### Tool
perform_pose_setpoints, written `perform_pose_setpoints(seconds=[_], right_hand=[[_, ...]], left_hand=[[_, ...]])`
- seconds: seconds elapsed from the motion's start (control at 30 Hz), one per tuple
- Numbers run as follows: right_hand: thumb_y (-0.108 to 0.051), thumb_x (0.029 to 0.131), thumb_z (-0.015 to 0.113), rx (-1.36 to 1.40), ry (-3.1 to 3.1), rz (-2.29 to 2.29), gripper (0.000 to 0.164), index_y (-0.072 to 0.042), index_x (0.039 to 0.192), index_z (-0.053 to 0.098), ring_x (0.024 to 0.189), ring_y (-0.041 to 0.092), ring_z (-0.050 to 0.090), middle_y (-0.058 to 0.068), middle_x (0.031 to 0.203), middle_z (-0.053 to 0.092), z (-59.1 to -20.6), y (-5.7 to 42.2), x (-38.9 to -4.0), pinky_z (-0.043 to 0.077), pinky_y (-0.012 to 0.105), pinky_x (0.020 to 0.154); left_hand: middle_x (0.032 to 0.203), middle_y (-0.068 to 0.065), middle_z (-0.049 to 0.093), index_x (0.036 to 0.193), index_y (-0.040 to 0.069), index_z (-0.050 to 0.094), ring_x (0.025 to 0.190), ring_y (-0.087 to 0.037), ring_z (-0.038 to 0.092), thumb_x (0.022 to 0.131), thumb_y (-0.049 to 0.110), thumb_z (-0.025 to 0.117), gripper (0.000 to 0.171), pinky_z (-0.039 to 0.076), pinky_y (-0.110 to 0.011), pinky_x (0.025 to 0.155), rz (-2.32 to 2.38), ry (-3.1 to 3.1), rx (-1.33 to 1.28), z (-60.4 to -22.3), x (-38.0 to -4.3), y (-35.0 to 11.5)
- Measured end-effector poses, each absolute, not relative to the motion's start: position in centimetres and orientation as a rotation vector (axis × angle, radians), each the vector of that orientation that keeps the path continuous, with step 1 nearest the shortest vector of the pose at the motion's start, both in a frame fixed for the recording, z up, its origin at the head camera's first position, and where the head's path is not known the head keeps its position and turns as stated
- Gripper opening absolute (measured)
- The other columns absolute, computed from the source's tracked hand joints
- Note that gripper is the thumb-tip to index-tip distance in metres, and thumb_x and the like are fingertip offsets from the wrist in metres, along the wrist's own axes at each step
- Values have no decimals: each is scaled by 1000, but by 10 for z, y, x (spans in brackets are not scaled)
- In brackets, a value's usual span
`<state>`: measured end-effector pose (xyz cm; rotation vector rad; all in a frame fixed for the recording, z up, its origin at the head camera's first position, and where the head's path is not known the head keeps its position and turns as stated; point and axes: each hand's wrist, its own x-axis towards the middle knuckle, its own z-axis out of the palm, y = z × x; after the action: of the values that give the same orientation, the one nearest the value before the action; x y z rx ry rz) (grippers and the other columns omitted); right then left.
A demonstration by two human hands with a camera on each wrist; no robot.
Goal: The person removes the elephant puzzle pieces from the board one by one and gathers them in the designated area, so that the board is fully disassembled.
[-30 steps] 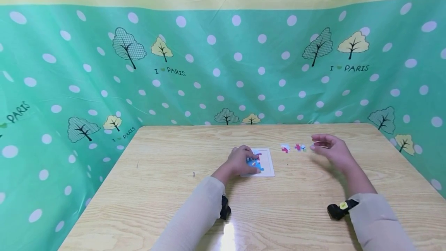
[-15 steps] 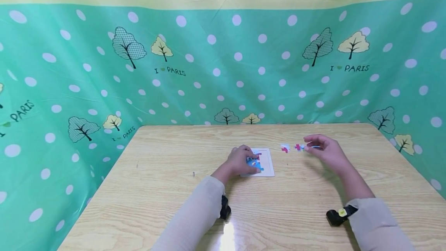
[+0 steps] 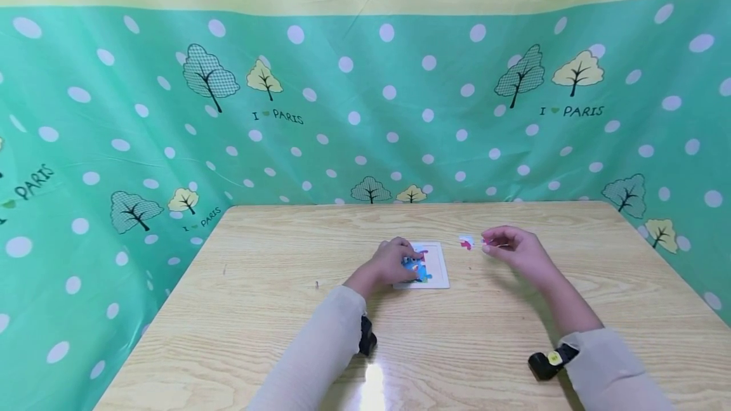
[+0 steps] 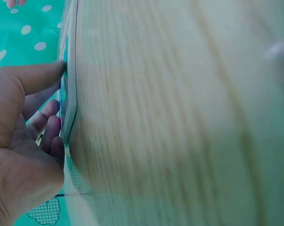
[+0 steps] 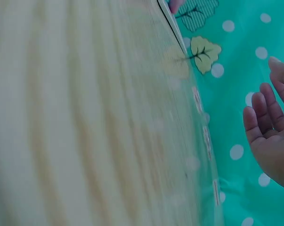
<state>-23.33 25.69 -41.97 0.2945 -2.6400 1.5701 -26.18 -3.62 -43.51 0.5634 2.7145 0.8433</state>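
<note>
In the head view, my left hand (image 3: 391,262) rests on a white-framed jigsaw puzzle (image 3: 438,268) with blue pieces fitted in its left part. The left wrist view shows the thumb (image 4: 43,77) straight against the puzzle's face, the other fingers loosely bent beside it. My right hand (image 3: 516,251) hovers at the loose puzzle pieces, its fingertips over a pink-and-white piece (image 3: 486,241) and partly hiding it. In the right wrist view its relaxed fingers (image 5: 273,110) hold nothing. To its left lies another pink-and-white puzzle piece (image 3: 466,243).
A light wooden table (image 3: 274,335) carries everything, with a small dark mark (image 3: 316,285) left of the puzzle. Behind the table hangs a green dotted curtain (image 3: 320,163). Three loose pieces (image 5: 206,141) lie in a row in the right wrist view.
My right hand has moved left along the row of loose pieces, from beyond its right end to over the middle piece. The left hand stays on the puzzle, its thumb shifting slightly.
</note>
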Motion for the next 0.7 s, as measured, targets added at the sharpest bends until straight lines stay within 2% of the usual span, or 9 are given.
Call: perform_pose_setpoints(seconds=[0.17,0.37,0.57,0.7], right_hand=[[-16,89,72,337,-2643,1628,37,5,118,63,94,18,58,21,112,64,-419,246,-229,51,21,79],[-13,88,73,393,-2660,1671,34,4,117,65,94,21,59,21,113,64,-421,232,-227,52,22,78],[-11,89,72,419,-2685,1695,34,6,116,65,94,22,59,23,114,63,-422,218,-226,52,23,79],[-10,89,72,463,-2714,1692,30,6,114,66,95,23,59,21,112,64,-424,211,-228,52,23,78]], left_hand=[[131,4,48,127,24,67,110,-17,40,86,11,71,44,41,-29,91,804,2691,558,-436,-265,-37],[131,4,49,127,26,67,115,-18,41,87,12,71,42,42,-31,95,833,2673,555,-437,-265,-38],[128,3,51,121,19,71,118,-19,42,89,13,71,33,40,-33,101,883,2658,578,-435,-263,-41],[125,3,53,112,15,74,120,-20,44,88,13,72,24,38,-35,104,908,2659,596,-436,-264,-42]])
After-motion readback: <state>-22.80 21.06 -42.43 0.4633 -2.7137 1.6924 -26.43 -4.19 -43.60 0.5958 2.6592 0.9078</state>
